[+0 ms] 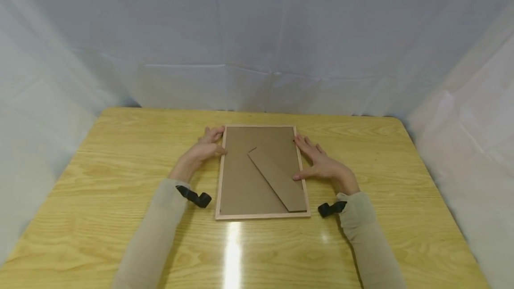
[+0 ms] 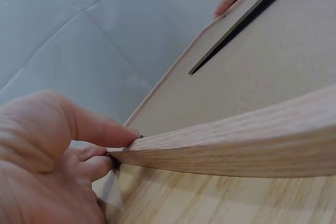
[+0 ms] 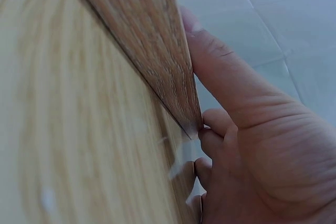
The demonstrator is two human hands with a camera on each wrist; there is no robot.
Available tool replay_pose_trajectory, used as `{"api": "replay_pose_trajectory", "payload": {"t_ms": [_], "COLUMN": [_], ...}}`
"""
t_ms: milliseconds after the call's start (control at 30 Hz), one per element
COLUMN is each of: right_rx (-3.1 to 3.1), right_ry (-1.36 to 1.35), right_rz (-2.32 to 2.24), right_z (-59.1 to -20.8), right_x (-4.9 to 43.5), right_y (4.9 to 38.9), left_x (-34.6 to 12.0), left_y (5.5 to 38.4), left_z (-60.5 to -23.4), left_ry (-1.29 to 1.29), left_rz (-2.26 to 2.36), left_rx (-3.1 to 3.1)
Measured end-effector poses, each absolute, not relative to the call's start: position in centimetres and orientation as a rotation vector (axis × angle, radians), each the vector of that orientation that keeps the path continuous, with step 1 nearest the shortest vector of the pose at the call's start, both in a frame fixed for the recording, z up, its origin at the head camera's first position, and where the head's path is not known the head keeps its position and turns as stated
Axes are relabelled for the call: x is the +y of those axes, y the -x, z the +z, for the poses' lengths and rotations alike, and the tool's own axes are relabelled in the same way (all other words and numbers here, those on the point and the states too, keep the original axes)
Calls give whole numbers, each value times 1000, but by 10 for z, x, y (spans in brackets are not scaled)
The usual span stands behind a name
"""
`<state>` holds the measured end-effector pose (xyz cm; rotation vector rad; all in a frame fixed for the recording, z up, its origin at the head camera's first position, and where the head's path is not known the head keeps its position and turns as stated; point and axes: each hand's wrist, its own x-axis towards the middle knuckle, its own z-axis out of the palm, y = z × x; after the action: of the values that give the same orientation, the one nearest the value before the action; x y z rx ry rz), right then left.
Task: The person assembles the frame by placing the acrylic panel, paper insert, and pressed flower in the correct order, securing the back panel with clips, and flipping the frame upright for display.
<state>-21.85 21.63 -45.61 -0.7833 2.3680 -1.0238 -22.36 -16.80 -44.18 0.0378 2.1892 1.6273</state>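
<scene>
A picture frame [image 1: 245,182] lies face down, its light wooden rim around a brown backing board. The brown stand flap [image 1: 279,182] slants across that board toward the lower right corner. My left hand [image 1: 201,150] grips the left side of the rim near the upper corner; in the left wrist view its thumb [image 2: 113,132] lies on the rim's top, with fingers at the outer side. On the opposite side my right hand [image 1: 324,165] holds the right rim, thumb over the top edge. The right wrist view shows its other fingers [image 3: 212,135] against the rim's outer side.
The frame lies on a yellowish wood-grain table [image 1: 120,217], lengthwise toward the person. Pale sheeting [image 1: 257,35] hangs behind the table and along both sides. Each wrist carries a small black camera mount [image 1: 194,196].
</scene>
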Motion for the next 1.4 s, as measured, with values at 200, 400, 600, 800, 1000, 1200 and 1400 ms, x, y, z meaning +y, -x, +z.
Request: {"api": "replay_pose_trajectory", "payload": {"t_ms": [200,400,600,800,1000,1200,1400], "right_rx": [2371,2375,2372,2381,2376,2360,2375], "right_ry": [789,789,792,801,833,826,835], "right_rz": [-1017,-1011,-1022,-1009,-1031,-1058,-1060], "right_z": [-456,-456,-457,-460,-460,-462,-463], "right_x": [217,218,217,218,219,219,223], "right_y": [219,218,219,221,221,218,219], "left_x": [-167,-164,-164,-165,-168,-171,-174], "left_y": [225,226,227,227,217,183,129], "left_z": [-443,-441,-439,-441,-438,-429,-424], "left_ry": [-19,55,61,2,-218,-449,-574], "left_rz": [1642,1632,1599,1567,1369,1074,997], "left_rx": [2170,2157,2200,2230,2466,2625,2477]}}
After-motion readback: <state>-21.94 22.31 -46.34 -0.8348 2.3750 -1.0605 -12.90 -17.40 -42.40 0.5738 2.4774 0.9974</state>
